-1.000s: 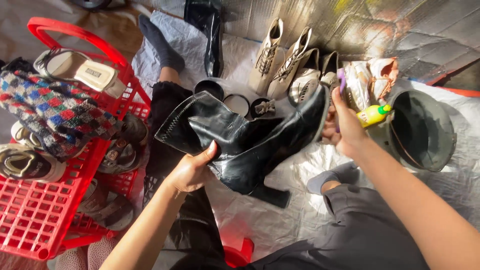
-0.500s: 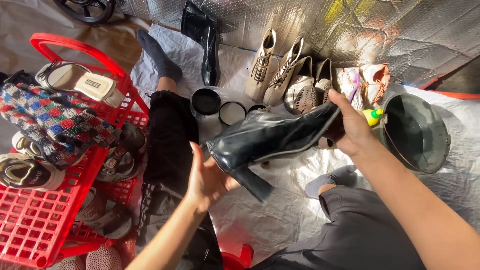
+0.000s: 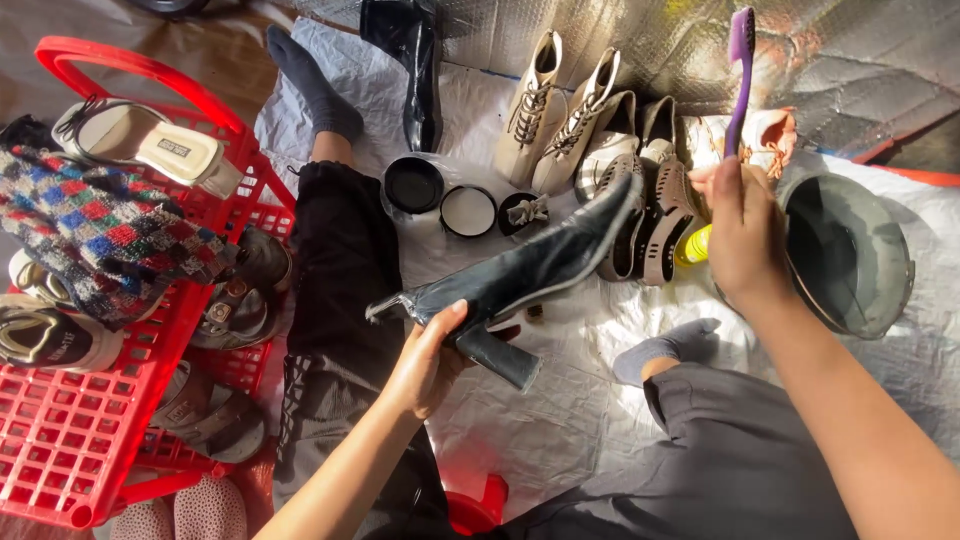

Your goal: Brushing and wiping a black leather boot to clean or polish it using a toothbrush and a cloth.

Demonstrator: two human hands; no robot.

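Your left hand [image 3: 425, 365] grips the black heeled boot [image 3: 520, 275] near its heel, sole turned up, above the white sheet [image 3: 540, 420]. Just right of the boot, your right hand [image 3: 740, 235] clasps a purple toothbrush [image 3: 738, 75] upright, clear of the leather. Brushing not begun. Behind the boot sit open polish tins [image 3: 440, 198] and cream lace-up boots [image 3: 560, 110].

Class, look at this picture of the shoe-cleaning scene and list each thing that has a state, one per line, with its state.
Black heeled boot: held off the sheet, lying sideways, heel down.
Left hand: gripping the boot near its heel.
Right hand: closed on the brush.
Purple toothbrush: upright, bristles at top.
Two round tins: open.
Grey bucket: upright; contents unclear.
Cream lace-up boots: laced, lying on the sheet.
Red basket: full of shoes.
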